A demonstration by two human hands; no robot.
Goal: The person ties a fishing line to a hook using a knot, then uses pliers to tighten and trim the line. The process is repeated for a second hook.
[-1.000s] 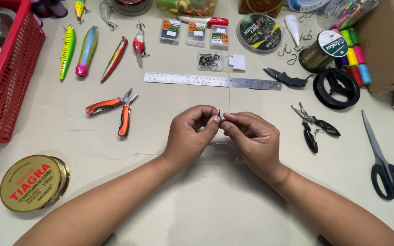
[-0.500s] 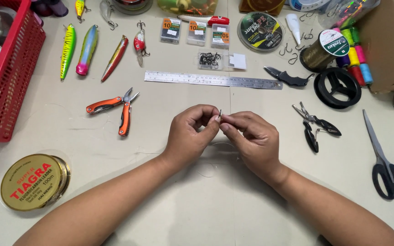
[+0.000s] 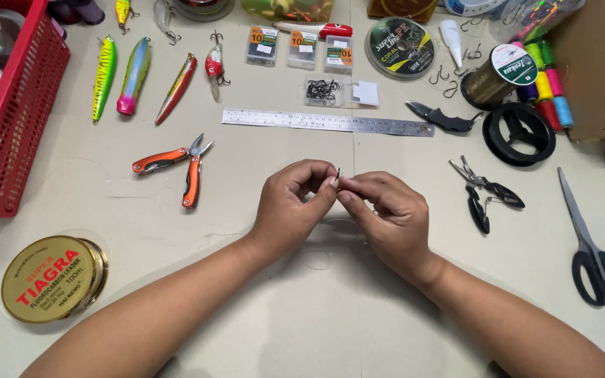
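Pinching a small dark hook, left hand, right hand, fingertips meeting

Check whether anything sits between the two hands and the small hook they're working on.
Nothing visible does. The left hand and right hand meet at the small dark hook, pinched at their fingertips above bare table; thin clear line loops beneath, not between.
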